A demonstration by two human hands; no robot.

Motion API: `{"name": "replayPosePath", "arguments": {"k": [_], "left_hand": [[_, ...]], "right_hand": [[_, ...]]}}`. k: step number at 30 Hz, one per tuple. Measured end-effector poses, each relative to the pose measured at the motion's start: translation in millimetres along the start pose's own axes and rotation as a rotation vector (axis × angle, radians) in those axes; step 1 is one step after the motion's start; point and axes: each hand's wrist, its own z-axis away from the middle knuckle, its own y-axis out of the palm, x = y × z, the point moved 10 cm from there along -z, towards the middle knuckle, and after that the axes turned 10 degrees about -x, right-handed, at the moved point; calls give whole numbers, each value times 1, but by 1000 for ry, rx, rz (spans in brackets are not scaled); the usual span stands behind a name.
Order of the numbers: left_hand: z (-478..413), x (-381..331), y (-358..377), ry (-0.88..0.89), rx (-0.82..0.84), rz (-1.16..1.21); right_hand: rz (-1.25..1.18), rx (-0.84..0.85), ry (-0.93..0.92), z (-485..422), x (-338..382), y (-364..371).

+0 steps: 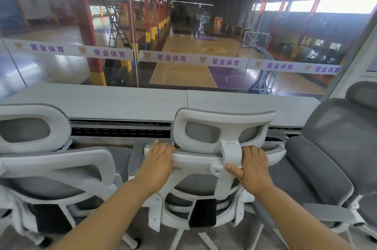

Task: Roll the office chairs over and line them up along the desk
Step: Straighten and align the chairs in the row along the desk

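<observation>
L hand (159, 160) & R hand (254, 166) both curled on backrest top of white-framed grey-mesh office chair (195, 159) at 12 o'clock, facing pale grey desk (122, 102).

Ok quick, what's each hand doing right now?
Left hand: grips the middle chair by the top rail of its backrest.
Right hand: grips that same rail.

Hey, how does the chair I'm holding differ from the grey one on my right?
The middle chair shows its white-framed back and faces the desk; the right chair shows its grey mesh front and seems turned sideways to the desk. The left hand and right hand grip the middle chair's backrest top; the right chair is untouched. Both are grey mesh office chairs with headrests.
</observation>
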Motion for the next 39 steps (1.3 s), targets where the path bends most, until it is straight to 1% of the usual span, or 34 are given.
{"name": "replayPosePath", "arguments": {"k": [3, 6, 12, 14, 20, 22, 26, 29, 33, 36, 39], "left_hand": [[-2, -9, -7, 88, -62, -111], [0, -13, -11, 97, -79, -158], [5, -9, 1, 79, -10, -162], [7, -10, 3, 52, 11, -143], [5, -41, -7, -6, -67, 17], [-1, -62, -10, 0, -84, 69], [-15, -118, -16, 101, -175, 150], [-24, -165, -11, 201, -168, 166], [-35, -230, 3, 279, -155, 178], [-45, -289, 21, 301, -145, 190], [-54, -365, 47, 316, -125, 223]], "right_hand": [[-5, 0, 6, 1, -1, 1], [-6, -6, 13, 4, -3, 1], [13, 30, 12, 7, -4, -1], [10, 42, 6, 8, -3, -4], [-88, 30, -67, 21, 3, -27], [-86, 30, -69, 29, -2, -32], [-18, 41, -35, 41, -27, -44], [30, 95, 9, 52, -60, -51], [33, 115, 67, 73, -123, -77], [42, 76, 78, 92, -180, -116], [63, 41, 123, 114, -249, -165]]}}
